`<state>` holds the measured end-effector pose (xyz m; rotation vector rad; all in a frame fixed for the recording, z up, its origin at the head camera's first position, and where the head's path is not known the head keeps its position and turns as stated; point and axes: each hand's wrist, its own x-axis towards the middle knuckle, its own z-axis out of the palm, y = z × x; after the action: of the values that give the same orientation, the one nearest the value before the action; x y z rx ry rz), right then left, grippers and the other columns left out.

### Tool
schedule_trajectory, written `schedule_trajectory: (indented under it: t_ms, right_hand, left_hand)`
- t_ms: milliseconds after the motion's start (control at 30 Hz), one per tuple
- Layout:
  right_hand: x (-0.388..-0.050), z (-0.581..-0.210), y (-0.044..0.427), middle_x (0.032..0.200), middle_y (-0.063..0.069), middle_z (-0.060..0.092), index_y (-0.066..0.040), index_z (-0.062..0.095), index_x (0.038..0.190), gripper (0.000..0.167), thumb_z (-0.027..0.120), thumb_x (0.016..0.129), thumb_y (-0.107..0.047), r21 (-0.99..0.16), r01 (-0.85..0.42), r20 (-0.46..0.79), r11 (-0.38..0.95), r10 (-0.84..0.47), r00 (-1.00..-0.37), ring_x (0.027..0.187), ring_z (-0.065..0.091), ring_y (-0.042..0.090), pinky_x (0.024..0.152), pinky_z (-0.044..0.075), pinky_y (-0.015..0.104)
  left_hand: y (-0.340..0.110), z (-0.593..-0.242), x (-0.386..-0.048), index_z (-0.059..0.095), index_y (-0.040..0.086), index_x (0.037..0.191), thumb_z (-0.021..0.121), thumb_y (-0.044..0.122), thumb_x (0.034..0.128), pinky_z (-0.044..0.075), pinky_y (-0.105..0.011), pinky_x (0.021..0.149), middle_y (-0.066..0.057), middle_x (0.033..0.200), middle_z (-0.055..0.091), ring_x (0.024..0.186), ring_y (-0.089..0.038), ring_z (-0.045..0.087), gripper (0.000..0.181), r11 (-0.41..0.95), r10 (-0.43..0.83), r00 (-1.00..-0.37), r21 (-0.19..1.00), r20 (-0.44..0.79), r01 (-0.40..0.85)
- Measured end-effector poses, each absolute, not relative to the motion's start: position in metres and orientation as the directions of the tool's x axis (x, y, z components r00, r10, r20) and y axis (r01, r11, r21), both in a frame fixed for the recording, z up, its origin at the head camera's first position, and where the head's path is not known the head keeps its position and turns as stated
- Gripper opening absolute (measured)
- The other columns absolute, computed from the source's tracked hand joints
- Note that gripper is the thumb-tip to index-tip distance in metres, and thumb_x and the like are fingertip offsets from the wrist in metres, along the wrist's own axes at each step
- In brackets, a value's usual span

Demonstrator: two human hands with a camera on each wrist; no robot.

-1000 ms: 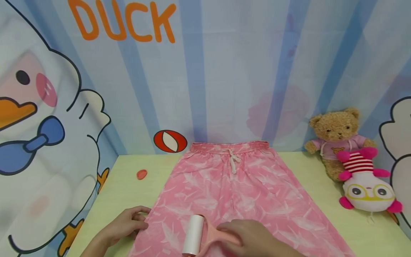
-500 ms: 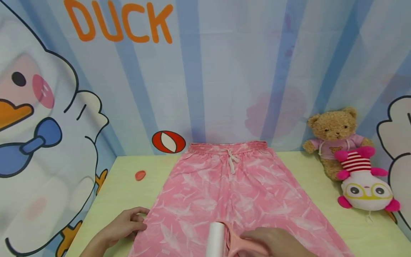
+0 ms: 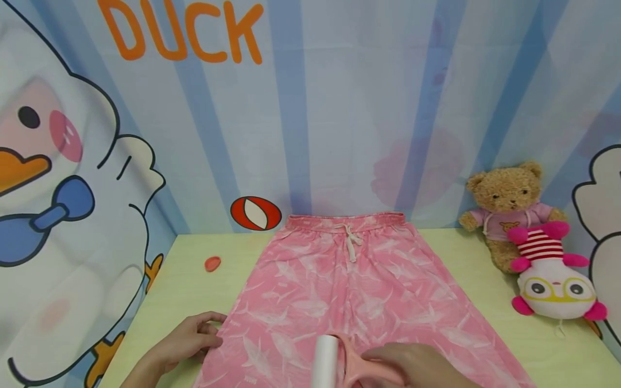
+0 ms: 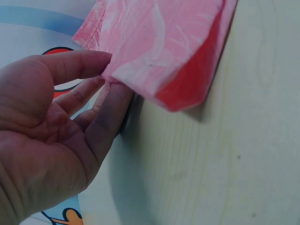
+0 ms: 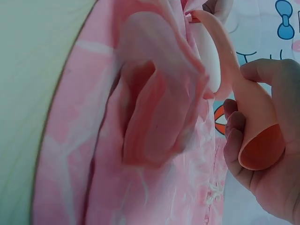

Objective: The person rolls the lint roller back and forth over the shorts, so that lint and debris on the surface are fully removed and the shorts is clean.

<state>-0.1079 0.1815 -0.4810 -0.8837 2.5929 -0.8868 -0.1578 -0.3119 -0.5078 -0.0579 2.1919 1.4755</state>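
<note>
Pink drawstring pants point(image 3: 301, 285) with a white leaf-like print lie flat, waistband at the far side. At their left edge my left hand point(image 3: 186, 339) pinches the fabric; the left wrist view shows the thumb and fingers of this hand point(image 4: 56, 117) on a fold of the pants point(image 4: 145, 47), its underside lifted. My right hand point(image 3: 427, 364) grips the peach handle of a lint roller point(image 3: 325, 361) whose white roll is over the middle of the pants. In the right wrist view, fingers curl round the hollow handle point(image 5: 255, 103), and loose fabric point(image 5: 159, 112) bulges up nearby.
A pale yellow tabletop point(image 3: 160, 302) lies under everything. On the left is a small red oval piece point(image 3: 212, 263). A teddy bear point(image 3: 504, 210) and a panda-like plush point(image 3: 557, 285) occupy the right. A striped duck-print curtain point(image 3: 339, 108) stands behind.
Over the second, my right hand has carried the lint roller rightward across the pants to their middle; in the last half second it barely moves. My left hand stays at the left edge.
</note>
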Motion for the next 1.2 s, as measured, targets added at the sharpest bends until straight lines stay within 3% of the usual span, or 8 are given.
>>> schedule_trajectory:
  t_ms: [233, 400, 667, 1000, 1200]
  right_hand:
    - [-0.116, -0.486, 0.162, 0.104, -0.027, 0.066, -0.037, 0.071, 0.126, 0.03, 0.059, 0.103, -0.052, -0.605, -0.557, 0.06, 0.569, -0.665, -0.744, 0.09, 0.061, -0.006, 0.077, 0.055, 0.03]
    - [-0.122, -0.491, 0.141, 0.103, -0.023, 0.067, -0.031, 0.072, 0.122, 0.026, 0.063, 0.102, -0.044, -0.512, -0.683, 0.201, 0.521, -0.7, -0.685, 0.089, 0.062, -0.005, 0.077, 0.055, 0.029]
    - [-0.13, -0.494, 0.098, 0.114, -0.016, 0.071, -0.027, 0.071, 0.129, 0.033, 0.068, 0.098, -0.037, -0.47, -0.715, 0.235, 0.518, -0.707, -0.667, 0.101, 0.067, 0.001, 0.082, 0.057, 0.033]
    - [-0.139, -0.494, 0.046, 0.099, -0.016, 0.07, -0.026, 0.072, 0.125, 0.03, 0.063, 0.102, -0.044, -0.434, -0.727, 0.271, 0.532, -0.693, -0.668, 0.084, 0.062, -0.004, 0.07, 0.052, 0.023]
    - [-0.147, -0.494, 0.021, 0.102, -0.016, 0.071, -0.027, 0.073, 0.122, 0.027, 0.065, 0.099, -0.039, -0.366, -0.741, 0.293, 0.562, -0.686, -0.665, 0.089, 0.066, 0.0, 0.072, 0.053, 0.024]
  left_hand:
    - [-0.312, -0.508, -0.157, 0.055, -0.005, 0.139, 0.074, 0.008, 0.0921, 0.052, -0.031, 0.061, -0.009, 0.094, 0.066, 0.072, -0.019, 0.06, 0.052, 0.417, 0.223, -0.879, 0.856, -0.423, -0.306]
    - [-0.311, -0.507, -0.155, 0.055, -0.005, 0.139, 0.074, 0.008, 0.0918, 0.051, -0.03, 0.061, -0.01, 0.094, 0.066, 0.071, -0.019, 0.06, 0.052, 0.415, 0.226, -0.878, 0.857, -0.421, -0.305]
    - [-0.312, -0.506, -0.154, 0.055, -0.005, 0.138, 0.074, 0.008, 0.0917, 0.051, -0.03, 0.061, -0.01, 0.094, 0.066, 0.071, -0.019, 0.06, 0.052, 0.404, 0.24, -0.88, 0.867, -0.409, -0.293]
    - [-0.312, -0.506, -0.154, 0.056, -0.005, 0.137, 0.073, 0.009, 0.0927, 0.052, -0.031, 0.061, -0.01, 0.093, 0.066, 0.07, -0.018, 0.06, 0.05, 0.406, 0.263, -0.88, 0.873, -0.395, -0.27]
    - [-0.312, -0.507, -0.154, 0.056, -0.005, 0.137, 0.073, 0.01, 0.0932, 0.053, -0.032, 0.063, -0.01, 0.092, 0.066, 0.071, -0.019, 0.061, 0.05, 0.409, 0.264, -0.882, 0.873, -0.391, -0.265]
